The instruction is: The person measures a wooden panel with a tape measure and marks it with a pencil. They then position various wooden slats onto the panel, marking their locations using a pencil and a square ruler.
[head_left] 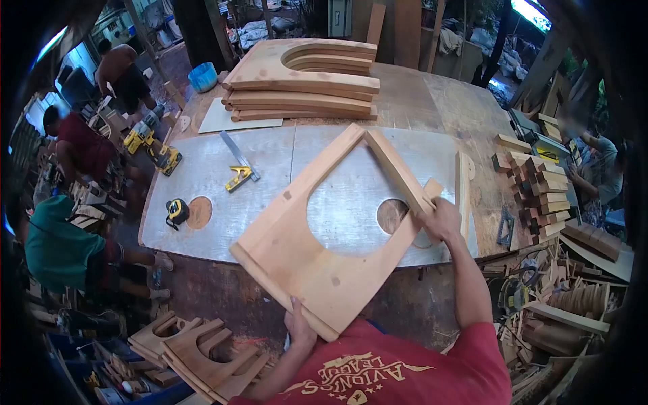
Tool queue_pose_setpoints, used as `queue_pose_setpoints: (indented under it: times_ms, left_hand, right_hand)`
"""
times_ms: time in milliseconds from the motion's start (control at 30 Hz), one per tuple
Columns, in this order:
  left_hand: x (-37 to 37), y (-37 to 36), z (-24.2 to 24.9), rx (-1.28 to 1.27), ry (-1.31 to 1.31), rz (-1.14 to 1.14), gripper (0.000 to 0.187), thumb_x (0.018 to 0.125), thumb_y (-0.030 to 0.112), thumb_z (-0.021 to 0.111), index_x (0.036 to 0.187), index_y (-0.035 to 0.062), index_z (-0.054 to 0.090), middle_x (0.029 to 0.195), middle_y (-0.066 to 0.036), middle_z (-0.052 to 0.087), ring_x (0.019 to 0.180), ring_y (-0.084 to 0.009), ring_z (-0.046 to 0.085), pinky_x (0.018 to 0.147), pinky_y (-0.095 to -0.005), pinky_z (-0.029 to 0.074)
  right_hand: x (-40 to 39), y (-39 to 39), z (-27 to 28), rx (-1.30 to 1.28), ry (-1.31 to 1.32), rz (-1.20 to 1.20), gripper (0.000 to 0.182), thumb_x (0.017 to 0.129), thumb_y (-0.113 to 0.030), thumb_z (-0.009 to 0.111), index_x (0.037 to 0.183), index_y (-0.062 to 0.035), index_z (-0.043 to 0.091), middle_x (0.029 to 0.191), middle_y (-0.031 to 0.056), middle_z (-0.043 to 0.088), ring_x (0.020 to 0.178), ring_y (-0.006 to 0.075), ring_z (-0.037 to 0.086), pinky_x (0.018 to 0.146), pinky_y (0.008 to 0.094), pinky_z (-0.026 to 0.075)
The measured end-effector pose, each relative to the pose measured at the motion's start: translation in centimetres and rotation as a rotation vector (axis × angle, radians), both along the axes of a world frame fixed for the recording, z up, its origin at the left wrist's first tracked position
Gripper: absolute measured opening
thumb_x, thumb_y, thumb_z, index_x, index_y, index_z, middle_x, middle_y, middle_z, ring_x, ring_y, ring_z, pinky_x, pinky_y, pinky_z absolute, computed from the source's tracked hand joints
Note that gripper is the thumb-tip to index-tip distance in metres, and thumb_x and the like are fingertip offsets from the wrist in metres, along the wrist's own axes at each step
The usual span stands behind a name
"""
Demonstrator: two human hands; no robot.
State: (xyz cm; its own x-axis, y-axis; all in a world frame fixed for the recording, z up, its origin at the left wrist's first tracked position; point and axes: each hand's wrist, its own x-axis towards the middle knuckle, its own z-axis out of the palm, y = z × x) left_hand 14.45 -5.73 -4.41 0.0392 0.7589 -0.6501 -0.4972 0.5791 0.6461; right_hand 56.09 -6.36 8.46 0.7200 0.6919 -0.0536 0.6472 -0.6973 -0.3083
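A U-shaped wooden panel (337, 280) is tilted over the table's near edge, held in both of my hands. My left hand (298, 325) grips its thick lower edge close to my shirt. My right hand (440, 219) is closed around the frame's right side, where a wooden bar (398, 169) and the panel's leg meet. Beyond the panel lie a combination square (239, 172), a yellow tape measure (177, 212) and a yellow cordless drill (152, 145). At the table's far side, similar U-shaped panels (304, 81) are stacked.
A metal-topped worktable (263, 142) has round holes. Wooden blocks (540, 182) are piled at right, near a seated person (601, 169). Several people work at left, one in a green shirt (61, 243). More cut panels (202, 351) sit low at left; scrap wood (567, 331) lies at lower right.
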Motion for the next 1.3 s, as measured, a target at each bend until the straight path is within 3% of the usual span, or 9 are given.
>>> queue_pose_setpoints:
  times_ms: [167,433,567,700,733,867,1067,1200,1300]
  left_hand:
    - [0.7,-2.8,-0.6,-0.079,-0.231,-0.025,0.052,0.106,0.041,0.049,0.133,-0.0037,0.046,0.127,-0.018,0.057,0.119,-0.0291,0.057,0.102,-0.0437,0.049]
    - [8.4,-2.3,2.5,-0.363,-0.272,-0.796,0.067,0.108,0.050,0.034,0.153,0.0016,0.028,0.150,-0.023,0.040,0.139,-0.0421,0.041,0.115,-0.0556,0.036]
    - [10.3,-1.9,0.7,-0.308,-0.406,-1.144,0.077,0.103,0.059,0.042,0.151,-0.0008,0.030,0.145,-0.027,0.047,0.129,-0.0413,0.053,0.110,-0.0526,0.043]
    - [10.5,-2.0,-2.1,0.046,-0.117,-1.406,0.068,0.100,0.062,0.048,0.132,0.0016,0.052,0.125,-0.020,0.065,0.100,-0.0257,0.068,0.080,-0.0388,0.059]
    - [9.9,-1.5,-1.6,0.004,-0.103,-1.383,0.062,0.101,0.059,0.048,0.121,0.0019,0.057,0.117,-0.016,0.069,0.088,-0.0183,0.069,0.064,-0.0298,0.058]
    - [5.7,2.1,4.3,0.314,0.044,-1.186,0.059,0.104,0.050,0.051,0.130,-0.0024,0.054,0.117,-0.017,0.067,0.102,-0.0202,0.067,0.082,-0.0303,0.055]
    - [5.3,5.2,12.3,0.792,0.247,-0.830,0.060,0.100,0.035,0.063,0.142,-0.0036,0.044,0.124,-0.015,0.061,0.109,-0.0212,0.060,0.094,-0.0363,0.050]
    - [3.9,8.9,12.2,0.747,0.248,-0.723,0.052,0.097,0.027,0.066,0.135,-0.0045,0.050,0.117,-0.014,0.063,0.106,-0.0184,0.060,0.090,-0.0341,0.052]
    - [1.9,11.4,11.6,0.663,0.289,-0.744,0.047,0.094,0.022,0.068,0.130,-0.0042,0.055,0.110,-0.012,0.066,0.100,-0.0167,0.062,0.088,-0.0337,0.053]
  right_hand:
    - [-2.6,-5.1,-2.4,0.266,0.133,-0.022,0.054,0.073,-0.037,0.078,0.106,0.0050,0.070,0.094,0.0207,0.072,0.087,0.0290,0.070,0.080,0.0399,0.054]
    - [-7.6,-11.4,0.9,0.702,0.633,-0.135,0.035,0.081,-0.015,0.077,0.108,0.0025,0.065,0.093,0.0069,0.067,0.085,0.0144,0.063,0.074,0.0321,0.052]
    - [-9.5,-14.8,-1.4,0.897,0.802,-0.031,0.032,0.082,-0.017,0.076,0.106,0.0014,0.064,0.094,0.0059,0.067,0.084,0.0133,0.062,0.078,0.0292,0.051]
    - [-13.1,-14.9,-2.9,0.940,0.947,-0.036,0.032,0.086,-0.016,0.073,0.110,0.0028,0.063,0.099,0.0079,0.067,0.087,0.0146,0.062,0.080,0.0298,0.051]
    - [-14.7,-14.0,-2.5,0.930,0.921,-0.077,0.030,0.087,-0.020,0.073,0.106,0.0010,0.064,0.093,0.0048,0.066,0.081,0.0112,0.059,0.075,0.0269,0.048]
    - [-18.6,-12.4,-6.0,0.811,0.799,-0.082,0.031,0.086,-0.016,0.076,0.107,0.0017,0.064,0.085,0.0010,0.062,0.077,0.0089,0.057,0.072,0.0236,0.047]
    - [-25.4,-6.0,-5.4,0.672,0.722,0.268,0.048,0.085,-0.018,0.080,0.121,0.0033,0.058,0.109,0.0131,0.063,0.097,0.0184,0.064,0.080,0.0328,0.055]
    - [-28.0,-2.7,-1.0,0.647,1.161,0.177,0.062,0.083,-0.024,0.082,0.128,0.0074,0.053,0.108,0.0193,0.063,0.111,0.0269,0.064,0.092,0.0389,0.053]
    - [-29.6,-2.1,-3.9,0.642,0.806,0.436,0.057,0.086,-0.011,0.078,0.133,0.0041,0.050,0.110,0.0111,0.062,0.083,0.0116,0.063,0.072,0.0263,0.054]
